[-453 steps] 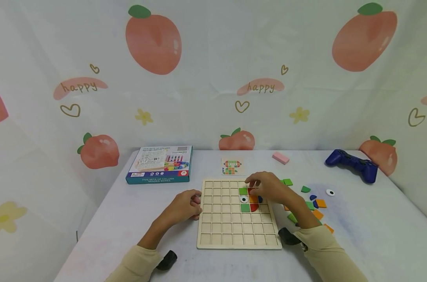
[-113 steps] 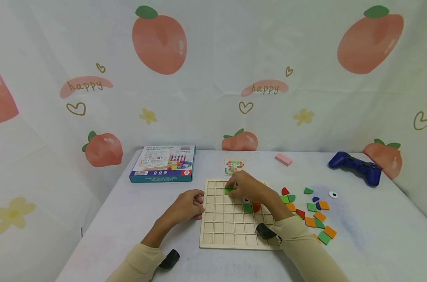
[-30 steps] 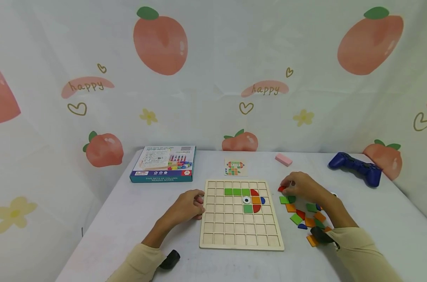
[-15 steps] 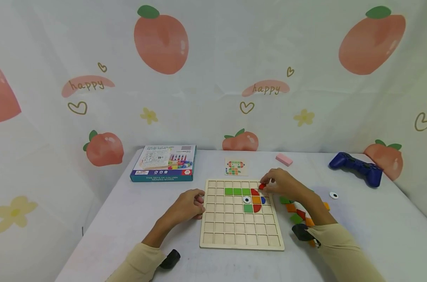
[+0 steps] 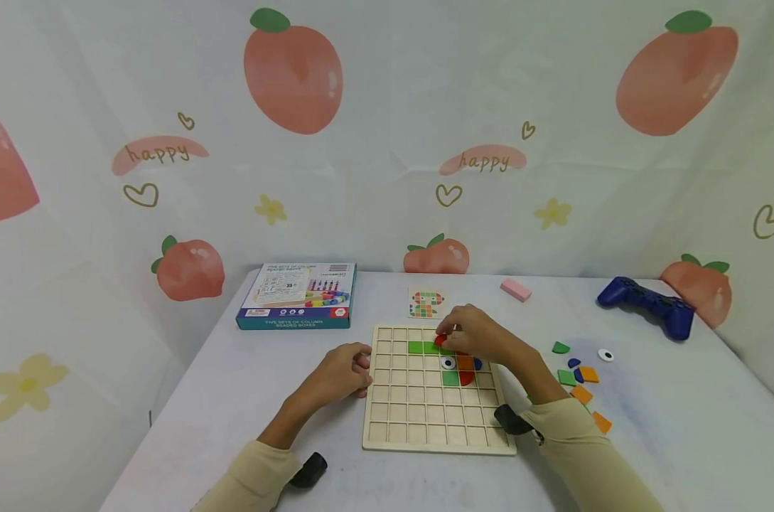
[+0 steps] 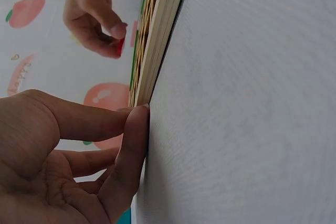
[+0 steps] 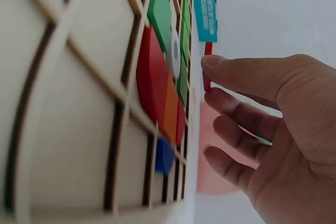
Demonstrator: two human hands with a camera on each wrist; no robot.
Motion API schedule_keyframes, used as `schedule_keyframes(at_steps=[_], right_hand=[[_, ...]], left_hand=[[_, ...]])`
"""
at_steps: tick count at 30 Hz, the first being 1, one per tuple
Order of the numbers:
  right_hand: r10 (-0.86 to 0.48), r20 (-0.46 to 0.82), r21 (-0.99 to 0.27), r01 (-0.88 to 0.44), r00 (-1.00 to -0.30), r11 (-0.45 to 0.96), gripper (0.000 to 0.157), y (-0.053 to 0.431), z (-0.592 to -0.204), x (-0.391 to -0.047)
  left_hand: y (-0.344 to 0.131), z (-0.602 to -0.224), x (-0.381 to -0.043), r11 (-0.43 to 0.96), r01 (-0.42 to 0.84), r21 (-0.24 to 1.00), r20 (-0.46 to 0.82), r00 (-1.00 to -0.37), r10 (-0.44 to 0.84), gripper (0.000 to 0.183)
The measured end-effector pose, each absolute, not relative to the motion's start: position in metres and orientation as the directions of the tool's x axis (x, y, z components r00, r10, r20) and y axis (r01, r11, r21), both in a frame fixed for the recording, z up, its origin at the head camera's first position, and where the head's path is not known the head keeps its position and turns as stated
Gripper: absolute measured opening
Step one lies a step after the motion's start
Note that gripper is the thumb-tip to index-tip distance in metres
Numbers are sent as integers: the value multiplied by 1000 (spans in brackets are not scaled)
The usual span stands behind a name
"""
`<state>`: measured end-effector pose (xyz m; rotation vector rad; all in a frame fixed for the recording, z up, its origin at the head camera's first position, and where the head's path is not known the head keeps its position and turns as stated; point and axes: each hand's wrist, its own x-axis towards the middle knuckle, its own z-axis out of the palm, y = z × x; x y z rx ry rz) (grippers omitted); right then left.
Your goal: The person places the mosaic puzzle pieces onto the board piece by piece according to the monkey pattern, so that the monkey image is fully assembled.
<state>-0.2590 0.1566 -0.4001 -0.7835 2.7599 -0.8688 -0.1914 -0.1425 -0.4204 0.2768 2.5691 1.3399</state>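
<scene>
My right hand [image 5: 473, 333] pinches a small red tile with a rounded edge [image 5: 441, 340] between thumb and fingers, over the upper part of the wooden grid board [image 5: 406, 412]. The right wrist view shows this red tile [image 7: 208, 66] held edge-on, apart from the board. Beneath lie green squares [image 5: 415, 347] in a row, a white eye tile [image 5: 448, 363], an orange square [image 5: 465, 363], a lower red tile [image 5: 466, 378] and a blue half-round [image 5: 477, 363], partly covered by the hand. My left hand [image 5: 335, 373] holds the board's left edge, thumb and fingertip meeting there [image 6: 139, 111].
Loose tiles, such as an orange square [image 5: 588, 374] and another eye tile [image 5: 605, 355], lie right of the board. A pattern card [image 5: 426, 303], pink block [image 5: 515, 289], boxed set [image 5: 295, 296] and blue game controller [image 5: 645, 306] stand along the back.
My right hand has carried the red tile from the loose pile leftward over the board. Since the oldest frame, two green squares joined the upper row. My left hand has stayed in place.
</scene>
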Motion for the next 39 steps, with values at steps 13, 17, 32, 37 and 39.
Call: schedule_keyframes(at_steps=[13,17,32,37,39], right_hand=[[-586,35,-581,-494,-809,647,15,121,-407,-263],[-614,62,-564,-535,-787,629,14,112,-408,-265],[-640,86,-502,-588,-763,634,14,87,-407,-266],[-626,65,-516,-563,-777,646,14,83,-407,-264],[-627,66,-518,-563,-777,644,14,82,-407,-264]], left_hand=[[-142,-421,-192,561,49,826,-123,-956,265,52],[-142,-422,-192,563,40,826,-132,-956,262,52],[-142,-419,-191,562,38,826,-139,-953,268,51],[-142,-419,-191,558,38,829,-139,-952,271,51],[-142,-419,-191,556,35,830,-141,-952,271,51]])
